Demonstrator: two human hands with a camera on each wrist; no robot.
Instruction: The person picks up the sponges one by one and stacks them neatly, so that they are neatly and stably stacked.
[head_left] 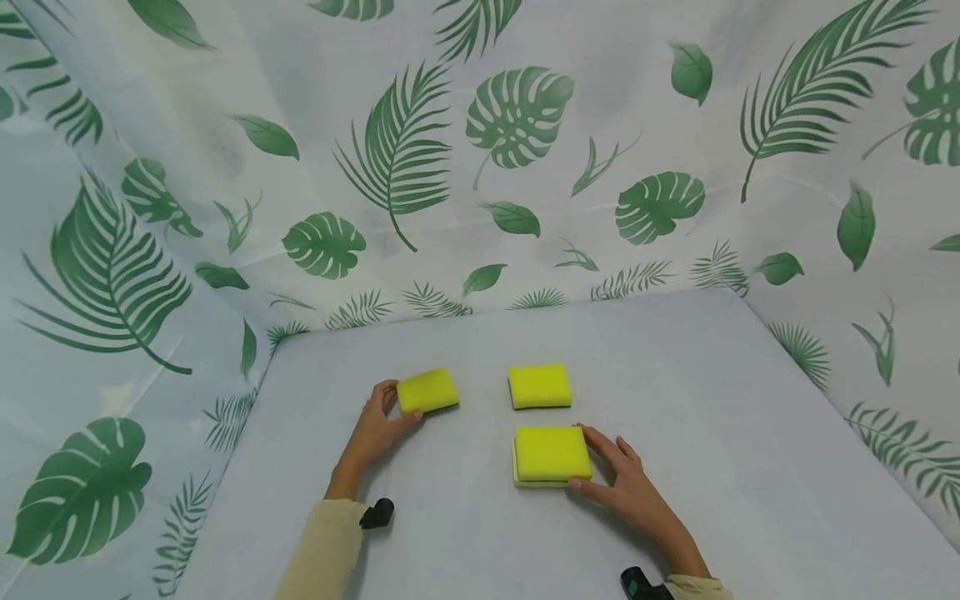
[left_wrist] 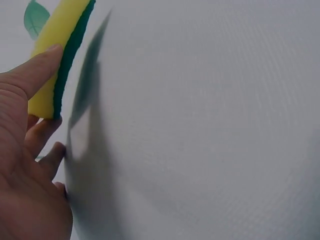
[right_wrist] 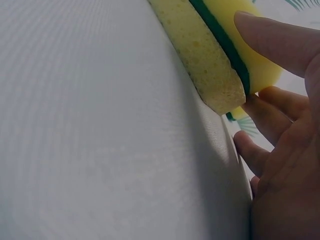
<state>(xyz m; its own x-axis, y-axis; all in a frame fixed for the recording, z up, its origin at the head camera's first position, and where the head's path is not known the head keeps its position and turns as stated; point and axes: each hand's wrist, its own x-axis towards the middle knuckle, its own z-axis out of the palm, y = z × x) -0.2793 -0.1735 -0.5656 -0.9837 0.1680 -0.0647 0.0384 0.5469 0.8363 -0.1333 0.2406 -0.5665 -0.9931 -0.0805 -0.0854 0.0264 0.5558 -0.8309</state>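
Observation:
In the head view my left hand (head_left: 382, 425) grips a yellow sponge (head_left: 428, 390) at its left end. The left wrist view shows this sponge (left_wrist: 65, 60) with a dark green scouring layer underneath and a gap between it and the table. My right hand (head_left: 618, 479) pinches another yellow sponge (head_left: 552, 452) by its right side. That one lies on top of a paler, porous sponge (right_wrist: 210, 65), its green layer between the two. A third yellow sponge (head_left: 540, 387) rests on the table behind the stacked pair.
The white table (head_left: 450, 533) has its back edge against a hanging white sheet (head_left: 555, 208) printed with green leaves. More leaf-printed sheet (head_left: 67, 400) hangs at the left and right sides. Black wrist cameras (head_left: 377, 514) sit near both cuffs.

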